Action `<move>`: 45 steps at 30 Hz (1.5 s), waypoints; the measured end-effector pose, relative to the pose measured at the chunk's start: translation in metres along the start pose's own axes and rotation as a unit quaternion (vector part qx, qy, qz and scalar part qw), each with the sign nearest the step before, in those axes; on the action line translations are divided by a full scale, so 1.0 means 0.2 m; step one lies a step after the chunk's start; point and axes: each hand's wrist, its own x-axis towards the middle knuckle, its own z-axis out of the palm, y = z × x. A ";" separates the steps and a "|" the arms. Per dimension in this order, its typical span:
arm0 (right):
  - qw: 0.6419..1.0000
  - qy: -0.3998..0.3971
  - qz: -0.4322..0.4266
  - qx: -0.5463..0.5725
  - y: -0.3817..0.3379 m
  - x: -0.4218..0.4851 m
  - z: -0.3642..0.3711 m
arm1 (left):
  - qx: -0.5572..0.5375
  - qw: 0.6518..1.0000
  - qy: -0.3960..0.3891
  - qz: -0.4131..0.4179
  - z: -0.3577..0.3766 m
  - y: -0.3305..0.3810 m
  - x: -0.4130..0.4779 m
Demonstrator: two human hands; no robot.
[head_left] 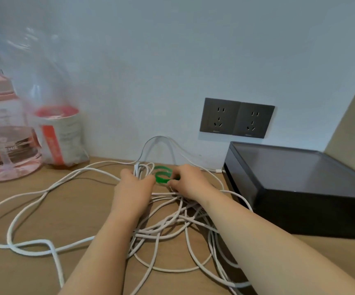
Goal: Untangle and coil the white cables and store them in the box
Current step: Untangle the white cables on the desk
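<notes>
Both hands are in at the far side of the tangle, close to the wall (172, 60). The left hand (134, 185) has its fingers curled into a bunch of strands of the white cables (172, 222), gripping them where they rise off the table (87, 209). The right hand (191, 180) is pinching a green ring (161, 178) between fingers and thumb, and the left thumb touches that ring from the other side. The cables are all out on the wood: a dense knot under and between the forearms, and wide loose loops running off to the left edge of the view and down to the near edge. One loop arches up against the wall behind the hands, below the grey sockets (237, 118). The black box (313, 201) sits to the right, its left wall just beside the knot, with a cable plug (218, 171) nearly touching its far corner. The tightest spot is on that right side. There is bare wood inside the big left loops. Beyond them, a pink bottle (4, 141) and a clear plastic bag (55, 116) stand against the wall, well apart from the hands.
</notes>
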 end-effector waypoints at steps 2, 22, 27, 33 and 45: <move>0.998 0.020 0.004 0.066 0.03 -0.02 -0.03 | -0.011 1.000 -0.011 -0.006 0.00 -0.01 0.01; 0.991 -0.074 0.051 -0.096 -0.07 0.01 -0.02 | -0.044 0.997 -0.055 -0.019 0.03 -0.02 0.02; 0.991 -0.069 0.067 -0.093 -0.07 0.03 0.00 | -0.060 0.996 -0.060 -0.016 0.03 -0.01 0.02; 0.946 0.108 0.092 0.291 -0.03 0.00 -0.13 | -0.058 0.997 -0.050 0.006 0.03 0.02 -0.02; 0.879 0.250 0.001 0.405 0.09 -0.67 -0.57 | -0.076 0.981 -0.166 0.059 0.14 0.24 -0.21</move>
